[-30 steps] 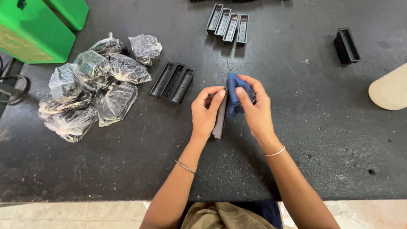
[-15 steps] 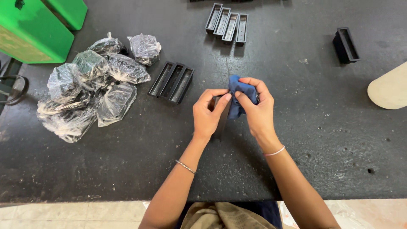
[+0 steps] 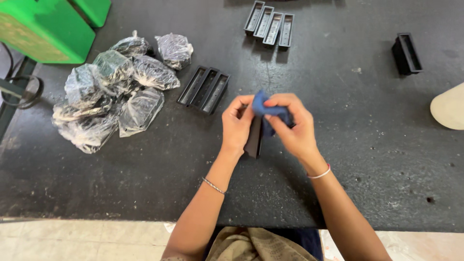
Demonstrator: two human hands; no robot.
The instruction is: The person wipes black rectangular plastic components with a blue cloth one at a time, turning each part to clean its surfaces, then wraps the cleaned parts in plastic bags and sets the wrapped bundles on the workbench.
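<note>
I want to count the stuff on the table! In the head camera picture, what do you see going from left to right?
Green box → pile of clear plastic bags → three black trays side by side → left hand holding a black tray → right hand with the blue cloth → single black tray → pale rounded thing at the edge.

A dark worktop [image 3: 145,183] spans the view. At its left lies a heap of clear plastic bags [image 3: 108,92], each wrapped around dark contents. Just right of the heap, three black rectangular trays [image 3: 204,89] lie side by side, touching, set at a slant. At the top centre, four more black trays [image 3: 269,22] lie in a row, also touching. A single black tray [image 3: 407,53] stands apart at the upper right. A pale rounded object [image 3: 448,106] is cut off by the right edge. Green crates [image 3: 46,26] occupy the upper left corner. A black cable [image 3: 21,87] loops at the left edge.
</note>
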